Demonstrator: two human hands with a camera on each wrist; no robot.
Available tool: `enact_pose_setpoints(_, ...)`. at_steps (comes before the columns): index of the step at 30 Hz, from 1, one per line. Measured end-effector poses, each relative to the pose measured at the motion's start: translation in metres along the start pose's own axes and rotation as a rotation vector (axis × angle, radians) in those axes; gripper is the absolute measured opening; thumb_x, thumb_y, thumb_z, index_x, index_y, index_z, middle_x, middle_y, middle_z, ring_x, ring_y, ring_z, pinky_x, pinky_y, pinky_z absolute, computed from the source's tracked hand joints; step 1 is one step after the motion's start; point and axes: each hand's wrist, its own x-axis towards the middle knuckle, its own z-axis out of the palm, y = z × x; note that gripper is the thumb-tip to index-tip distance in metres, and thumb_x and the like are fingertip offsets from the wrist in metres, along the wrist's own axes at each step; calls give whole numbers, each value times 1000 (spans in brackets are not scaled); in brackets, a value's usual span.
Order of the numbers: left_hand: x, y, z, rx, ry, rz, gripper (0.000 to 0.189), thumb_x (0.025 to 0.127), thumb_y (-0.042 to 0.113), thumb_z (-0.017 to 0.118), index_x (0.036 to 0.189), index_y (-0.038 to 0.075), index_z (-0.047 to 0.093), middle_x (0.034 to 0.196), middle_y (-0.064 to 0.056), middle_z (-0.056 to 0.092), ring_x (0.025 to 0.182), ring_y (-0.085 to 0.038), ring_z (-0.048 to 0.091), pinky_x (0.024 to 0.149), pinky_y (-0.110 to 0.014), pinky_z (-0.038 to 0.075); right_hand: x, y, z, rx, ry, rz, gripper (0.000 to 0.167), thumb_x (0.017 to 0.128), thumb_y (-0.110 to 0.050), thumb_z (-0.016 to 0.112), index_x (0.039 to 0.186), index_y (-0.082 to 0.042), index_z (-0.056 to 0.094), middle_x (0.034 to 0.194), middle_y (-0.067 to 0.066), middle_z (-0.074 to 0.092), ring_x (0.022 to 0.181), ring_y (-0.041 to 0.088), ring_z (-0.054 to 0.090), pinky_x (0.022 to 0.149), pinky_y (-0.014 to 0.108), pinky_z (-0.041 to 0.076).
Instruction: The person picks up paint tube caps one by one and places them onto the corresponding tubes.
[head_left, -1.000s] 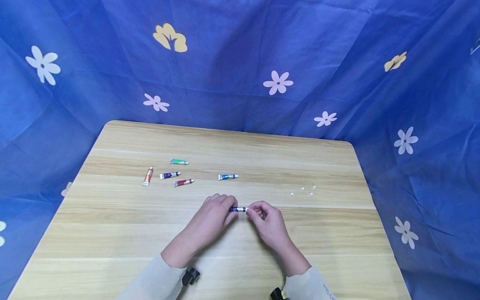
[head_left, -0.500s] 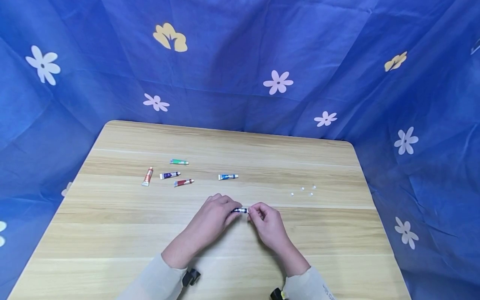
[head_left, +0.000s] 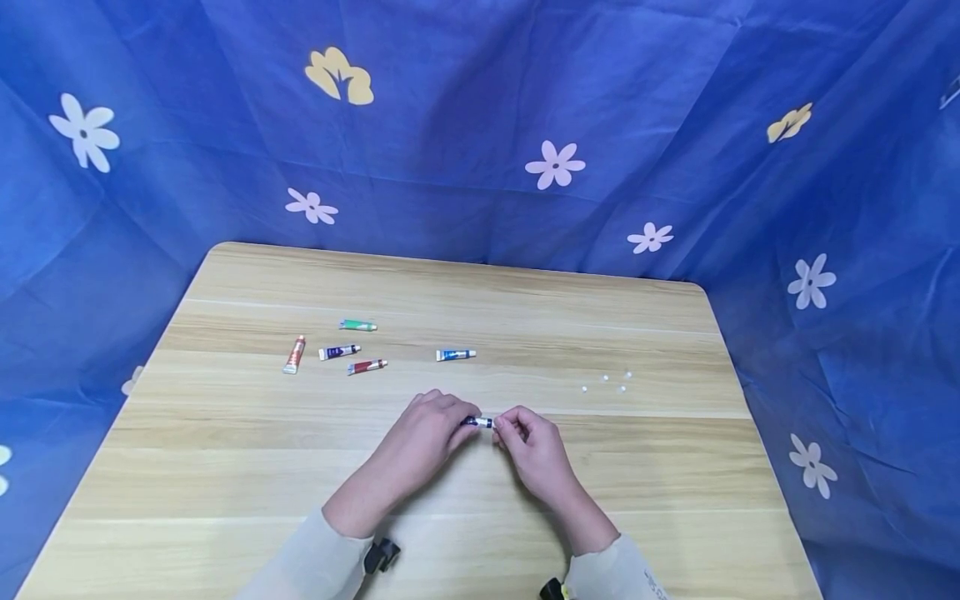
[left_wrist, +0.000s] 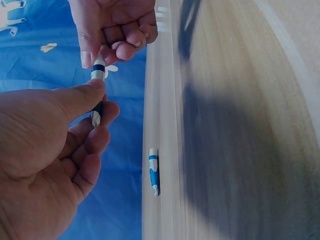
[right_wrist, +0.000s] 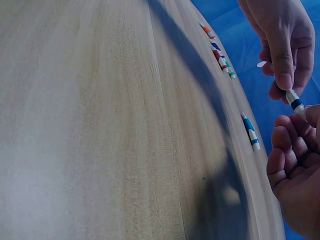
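Between both hands, above the table, is a small dark blue paint tube (head_left: 482, 422) with a silver-white label band. My left hand (head_left: 423, 433) pinches its body between thumb and fingers, hiding the tail end in the head view. At the other end, the thumb and fingertips of my right hand (head_left: 542, 450) pinch the white tip of the tube. The left wrist view shows the left thumb lying across the paint tube (left_wrist: 97, 70), with the right hand (left_wrist: 117, 25) at its tip. Whether a cap sits under the right fingertips is hidden.
A bright blue paint tube (head_left: 456, 355) lies beyond the hands. Further left lie an orange tube (head_left: 295, 354), a green tube (head_left: 358, 325), a purple tube (head_left: 340, 352) and a red tube (head_left: 367, 367). Several small white pieces (head_left: 606, 378) lie at right. A blue curtain (head_left: 480, 125) surrounds the table.
The left fingers have shifted slightly right along the dark blue tube, covering more of it. The right fingertips now cover more of its white tip. The other tubes have stayed put.
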Motion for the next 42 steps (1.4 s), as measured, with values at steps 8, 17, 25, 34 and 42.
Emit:
enact_pose_setpoints(8, 0, -2, 0, -1, -16, -17, 19, 100, 28, 78, 113, 15, 81, 107, 2, 83, 96, -16, 71, 87, -37, 55, 0, 1, 0, 9, 30, -6, 7, 99, -10, 77, 105, -5, 76, 94, 15, 77, 82, 11, 67, 76, 18, 55)
enact_pose_setpoints(17, 0, -2, 2, 7, -5, -10, 18, 99, 29, 79, 111, 17, 79, 109, 3, 82, 98, -15, 71, 87, -35, 54, 0, 1, 0, 8, 12, 10, 13, 105, -16, 72, 101, -4, 76, 91, 20, 78, 77, 21, 68, 71, 18, 53)
enact_pose_setpoints(25, 1, 3, 1, 8, -22, -8, 21, 98, 30, 80, 114, 16, 80, 112, 2, 82, 102, -18, 72, 89, -37, 53, 0, 6, 1, -40, -18, 26, 41, 114, -27, 56, 84, -5, 73, 79, 14, 74, 73, 21, 67, 72, 23, 56)
enact_pose_setpoints(34, 1, 0, 1, 30, -30, -30, 21, 99, 30, 80, 114, 16, 79, 111, 2, 81, 100, -18, 72, 87, -36, 53, -2, 2, -4, -185, -18, -14, 39, 119, -33, 38, 108, -16, 71, 87, 3, 73, 81, 16, 65, 83, 25, 52)
enact_pose_setpoints(42, 3, -1, 0, 24, -38, -39, 19, 98, 28, 81, 113, 17, 79, 109, 2, 81, 99, -17, 70, 85, -35, 51, -2, 4, -5, -82, 3, -154, 29, 95, 6, 71, 123, -2, 68, 104, 12, 75, 92, 11, 68, 86, 23, 60)
